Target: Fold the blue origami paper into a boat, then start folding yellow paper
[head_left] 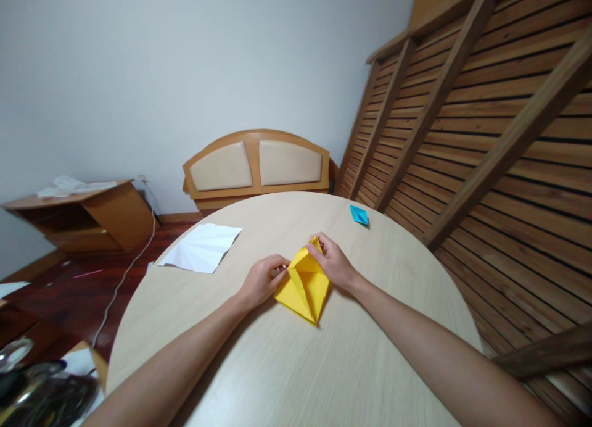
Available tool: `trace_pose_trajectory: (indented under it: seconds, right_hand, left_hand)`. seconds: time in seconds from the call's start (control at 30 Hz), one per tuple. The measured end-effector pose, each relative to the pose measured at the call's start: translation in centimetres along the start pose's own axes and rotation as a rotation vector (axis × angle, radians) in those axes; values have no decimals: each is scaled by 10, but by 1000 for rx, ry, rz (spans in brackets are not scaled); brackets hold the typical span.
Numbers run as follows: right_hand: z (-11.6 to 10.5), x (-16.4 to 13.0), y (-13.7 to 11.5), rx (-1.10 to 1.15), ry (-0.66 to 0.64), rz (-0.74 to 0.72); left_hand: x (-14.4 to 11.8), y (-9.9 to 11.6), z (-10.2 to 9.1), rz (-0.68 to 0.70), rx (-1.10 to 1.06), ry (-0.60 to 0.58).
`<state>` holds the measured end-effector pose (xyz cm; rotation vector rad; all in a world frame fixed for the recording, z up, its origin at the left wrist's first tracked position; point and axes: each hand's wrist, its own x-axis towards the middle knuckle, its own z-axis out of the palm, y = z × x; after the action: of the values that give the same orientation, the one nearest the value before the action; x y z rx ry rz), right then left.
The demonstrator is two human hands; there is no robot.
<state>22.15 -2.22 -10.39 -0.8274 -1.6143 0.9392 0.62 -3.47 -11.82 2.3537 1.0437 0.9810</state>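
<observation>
A partly folded sheet of yellow paper (319, 286) is between my two hands above the middle of the round table. One of its flaps stands up, and a corner points toward me. My left hand (264, 280) pinches the paper's left edge between thumb and fingers. At the top corner, my right hand (333, 261) grips the paper with the thumb on the near side and the fingers curled behind. Part of the far edge is hidden by the right fingers.
The round table (259, 377) has a creased white sheet (203, 247) on its left and a small blue folded paper piece (359, 215) at its far right. Beyond stands a wooden headboard (255, 168). Wooden slats (462, 131) lean along the right; a low cabinet (106, 217) stands left.
</observation>
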Motion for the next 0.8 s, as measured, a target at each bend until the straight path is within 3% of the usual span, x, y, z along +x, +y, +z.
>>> trace_pose_trajectory:
  seconds: [0.23,0.47,0.8]
  right_hand:
    - [-5,-1,-6,-5,-21,61]
    - [-8,0,-4,-16,7,96]
    - [-5,0,-3,-95,38,40]
  left_hand:
    - [-2,-2,-2,61,154,31]
    - [-2,0,-3,32,251,30]
    - [-1,18,-5,-67,144,31]
